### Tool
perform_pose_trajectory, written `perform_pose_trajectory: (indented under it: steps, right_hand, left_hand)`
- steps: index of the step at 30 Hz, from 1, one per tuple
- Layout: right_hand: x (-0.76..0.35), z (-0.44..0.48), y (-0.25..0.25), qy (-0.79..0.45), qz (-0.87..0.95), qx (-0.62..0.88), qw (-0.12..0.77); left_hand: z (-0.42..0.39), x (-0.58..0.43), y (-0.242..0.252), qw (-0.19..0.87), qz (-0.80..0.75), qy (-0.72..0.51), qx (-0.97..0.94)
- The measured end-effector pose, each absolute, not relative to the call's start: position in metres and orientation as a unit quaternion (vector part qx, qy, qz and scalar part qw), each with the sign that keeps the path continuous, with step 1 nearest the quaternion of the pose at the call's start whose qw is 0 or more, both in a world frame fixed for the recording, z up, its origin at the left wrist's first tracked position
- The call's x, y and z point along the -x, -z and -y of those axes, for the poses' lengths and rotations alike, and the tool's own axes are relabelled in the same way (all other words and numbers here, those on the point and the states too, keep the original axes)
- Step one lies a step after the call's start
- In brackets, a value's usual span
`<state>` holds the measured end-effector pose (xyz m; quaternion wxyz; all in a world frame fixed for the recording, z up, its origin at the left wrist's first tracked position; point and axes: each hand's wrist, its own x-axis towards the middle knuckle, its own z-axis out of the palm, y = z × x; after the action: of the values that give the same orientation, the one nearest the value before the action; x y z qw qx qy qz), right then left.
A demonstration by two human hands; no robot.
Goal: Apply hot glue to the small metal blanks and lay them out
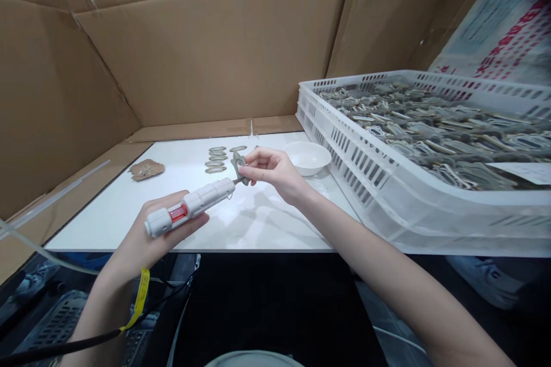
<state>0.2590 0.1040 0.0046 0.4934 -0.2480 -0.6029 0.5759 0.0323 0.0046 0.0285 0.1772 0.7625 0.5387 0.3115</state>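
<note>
My left hand point(144, 238) is wrapped around a white gun-shaped tool point(206, 197) with a red window in its body. The tool's thin metal tip points up and right, at the lower edge of a small grey-green flat part point(236, 161). Between thumb and fingers, my right hand point(278, 172) pinches that part just above the table. Whether the tip touches it, I cannot tell. Behind the part, several similar thin oval pieces point(216, 159) lie in a column on the white table point(249, 223), with one more beside them.
A white bowl point(307, 156) stands right of my right hand, against a large white plastic crate point(361, 178) full of similar parts. A torn brown scrap point(147, 169) lies at the left. Cardboard walls point(215, 57) enclose the table. A yellow-tagged black cable point(73, 347) runs by my left forearm.
</note>
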Motion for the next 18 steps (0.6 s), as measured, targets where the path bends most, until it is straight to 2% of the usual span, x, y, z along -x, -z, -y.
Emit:
perform_pose_trajectory:
  steps: [18]
  right_hand:
    - [-0.2584,-0.1042,-0.0027,-0.574,0.607,0.246,0.492]
  left_hand:
    - [-0.005,-0.0306,-0.0293,0.181,-0.535,-0.306,-0.767]
